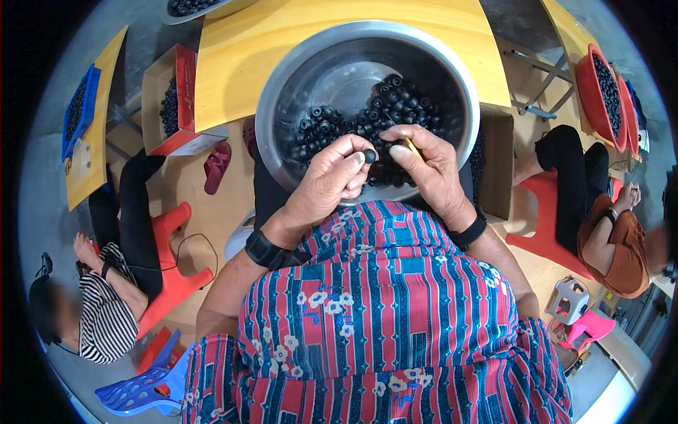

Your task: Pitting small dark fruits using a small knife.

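A large metal basin [272,92] sits before me at the table edge, partly filled with small black round pieces [399,102], some showing a hole. Over its near side, my left hand [335,173] pinches one small black round piece [369,155] between thumb and forefinger. Close to its right, my right hand [431,166] is closed on a thin yellow, brass-coloured tool [412,147]; most of it is hidden by the fingers, and its exact kind does not show. The two hands are a little apart. Each wrist wears a black band.
The basin overlaps the yellow table [229,63]. Cardboard boxes [161,106] with black pieces stand either side. Two people sit on red stools [169,265] at left and right, near a blue tray [79,113] and red basins [597,99]. A red slipper [217,167] lies on the floor.
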Action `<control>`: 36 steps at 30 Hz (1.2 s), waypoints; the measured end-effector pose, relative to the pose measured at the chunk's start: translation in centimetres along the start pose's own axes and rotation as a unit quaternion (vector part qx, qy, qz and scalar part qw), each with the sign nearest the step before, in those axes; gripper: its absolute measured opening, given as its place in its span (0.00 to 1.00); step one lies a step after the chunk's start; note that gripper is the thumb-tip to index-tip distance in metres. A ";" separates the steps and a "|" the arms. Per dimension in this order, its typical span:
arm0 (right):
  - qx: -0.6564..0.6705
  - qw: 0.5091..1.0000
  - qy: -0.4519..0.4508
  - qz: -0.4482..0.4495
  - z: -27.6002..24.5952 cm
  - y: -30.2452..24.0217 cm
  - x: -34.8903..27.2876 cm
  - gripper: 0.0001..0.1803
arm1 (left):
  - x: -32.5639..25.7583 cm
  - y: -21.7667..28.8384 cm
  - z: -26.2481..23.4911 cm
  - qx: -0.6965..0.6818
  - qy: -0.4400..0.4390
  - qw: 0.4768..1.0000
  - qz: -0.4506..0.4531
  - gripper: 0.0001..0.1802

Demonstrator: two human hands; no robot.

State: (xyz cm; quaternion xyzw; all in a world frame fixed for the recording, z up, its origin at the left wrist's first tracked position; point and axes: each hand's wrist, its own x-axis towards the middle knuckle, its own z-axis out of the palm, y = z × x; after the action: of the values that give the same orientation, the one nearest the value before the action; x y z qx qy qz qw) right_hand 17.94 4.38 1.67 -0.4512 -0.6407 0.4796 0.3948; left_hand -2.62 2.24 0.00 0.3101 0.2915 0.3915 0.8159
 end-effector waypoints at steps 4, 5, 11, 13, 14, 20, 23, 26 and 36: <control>0.015 1.000 -0.013 -0.008 0.7 0.0 -0.1 0.14 | 0.1 -0.1 -0.1 0.009 -0.003 1.000 0.004 0.10; 0.024 1.000 -0.012 -0.009 0.9 0.1 -0.2 0.14 | 0.2 -0.1 -0.1 0.010 -0.006 1.000 0.004 0.10; -0.035 0.998 -0.030 -0.042 0.7 -0.2 -0.1 0.16 | 0.3 -0.6 0.1 0.001 -0.010 1.000 -0.013 0.12; -0.064 0.996 -0.026 -0.057 0.7 -0.6 -0.1 0.16 | 0.2 -0.7 0.0 -0.009 -0.009 1.000 -0.023 0.12; -0.084 0.994 -0.023 -0.062 0.7 -0.8 -0.2 0.16 | 0.2 -0.8 0.1 -0.033 -0.011 0.999 -0.028 0.13; -0.169 0.970 0.023 -0.175 1.0 -0.7 -0.2 0.16 | 0.3 -0.9 0.2 -0.135 -0.022 0.989 -0.051 0.12; -0.207 0.957 0.040 -0.201 1.0 -1.1 -0.3 0.16 | 0.4 -0.8 0.6 -0.161 -0.003 0.985 -0.057 0.12; -0.210 0.954 0.047 -0.211 1.1 -1.3 -0.3 0.15 | 0.2 -0.6 0.8 -0.174 0.003 0.983 -0.062 0.12; -0.135 0.977 0.018 -0.163 0.2 -0.8 -0.6 0.09 | 0.0 0.5 -0.9 -0.143 0.048 0.988 0.018 0.11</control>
State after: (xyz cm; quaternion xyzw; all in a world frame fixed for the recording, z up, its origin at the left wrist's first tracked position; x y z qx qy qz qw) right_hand 17.75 3.62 2.30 -0.3986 -0.7570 0.3103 0.4145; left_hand -3.53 2.76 -0.22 0.1762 0.2657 0.4586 0.8295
